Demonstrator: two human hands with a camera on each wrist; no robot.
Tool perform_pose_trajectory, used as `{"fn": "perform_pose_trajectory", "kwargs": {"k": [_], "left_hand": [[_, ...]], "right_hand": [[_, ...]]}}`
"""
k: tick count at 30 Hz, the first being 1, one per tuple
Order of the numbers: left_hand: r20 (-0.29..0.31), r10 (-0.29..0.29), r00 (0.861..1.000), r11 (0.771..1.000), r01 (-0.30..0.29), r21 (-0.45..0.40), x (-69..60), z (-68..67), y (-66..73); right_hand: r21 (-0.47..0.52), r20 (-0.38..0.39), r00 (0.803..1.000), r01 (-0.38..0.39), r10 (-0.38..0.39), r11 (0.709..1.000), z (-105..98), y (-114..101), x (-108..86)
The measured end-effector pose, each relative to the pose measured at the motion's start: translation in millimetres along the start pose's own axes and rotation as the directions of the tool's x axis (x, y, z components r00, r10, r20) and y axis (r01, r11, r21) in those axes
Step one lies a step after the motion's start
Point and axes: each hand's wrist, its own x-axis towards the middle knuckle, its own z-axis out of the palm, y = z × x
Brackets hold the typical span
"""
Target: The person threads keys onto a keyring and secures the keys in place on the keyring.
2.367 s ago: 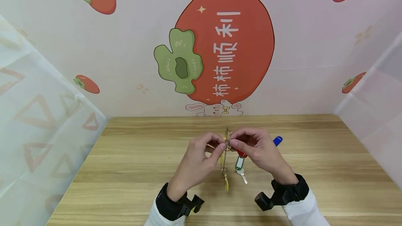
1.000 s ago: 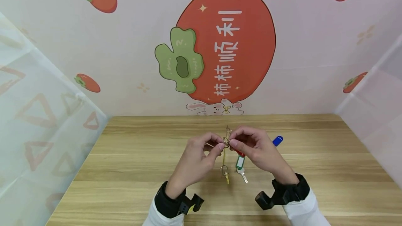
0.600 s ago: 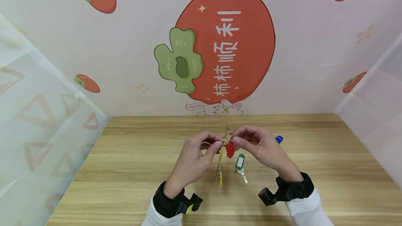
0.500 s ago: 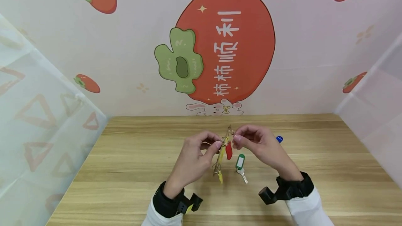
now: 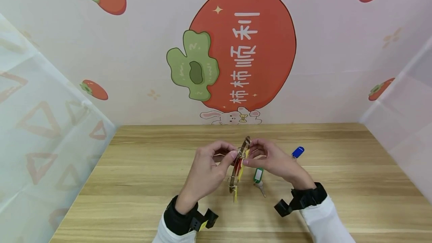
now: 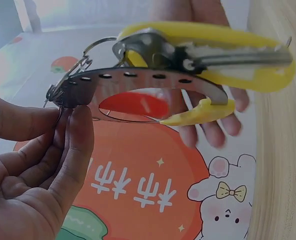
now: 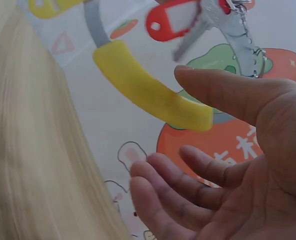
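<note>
My left hand point(image 5: 209, 173) pinches one end of a curved metal key holder point(image 6: 118, 82) between thumb and fingers. A yellow tag point(image 6: 213, 34) with a key point(image 6: 243, 58) hangs from a ring on it, and a red tag point(image 7: 173, 21) hangs there too. Part of the holder is a curved yellow grip point(image 7: 148, 92). My right hand point(image 5: 278, 162) is beside the grip, thumb and fingers apart and loosely bent, holding nothing. In the right wrist view its thumb is close to the grip; contact cannot be told.
A green tag point(image 5: 258, 175) with a silver key point(image 5: 260, 188) lies on the wooden table point(image 5: 135, 198) below my right hand. Behind that hand lies a blue tag point(image 5: 298, 152). A printed cloth backdrop point(image 5: 320, 96) stands behind the table, with cloth at both sides.
My right hand has let go of the red tag, which hangs from the holder, and its fingers have spread beside the holder. The holder has turned in my left hand's pinch.
</note>
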Motion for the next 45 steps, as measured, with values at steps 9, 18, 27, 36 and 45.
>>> {"fn": "perform_pose_trajectory", "kwargs": {"k": [9, 18, 27, 36, 45], "left_hand": [[-0.022, -0.025, 0.999, 0.997, 0.023, -0.077, 0.6, -0.2, 0.5], [-0.026, -0.125, 0.992, 0.981, 0.119, -0.154, 4.2, -8.9, -6.9], [-0.064, -0.122, 0.991, 0.993, 0.122, 0.0, 6.8, -18.6, -17.7], [-0.201, -0.083, 0.976, 0.952, 0.137, 0.275, 3.7, -30.0, -15.8], [-0.168, 0.171, 0.971, 0.946, -0.115, 0.303, 2.9, -17.4, -7.4]], "right_hand": [[0.231, 0.213, 0.976, -0.002, -0.048, 0.973, 2.6, 9.5, 4.3], [0.169, 0.052, 0.997, 0.053, -0.063, 0.984, -6.1, 0.5, -3.0], [0.028, -0.148, 0.963, 0.232, -0.225, 0.972, -11.8, -10.1, -11.2], [-0.09, -0.304, 0.898, 0.304, -0.316, 0.949, -6.4, -29.4, -21.0], [-0.091, -0.297, 0.905, 0.29, -0.304, 0.953, -3.7, -42.8, -27.9]]}}
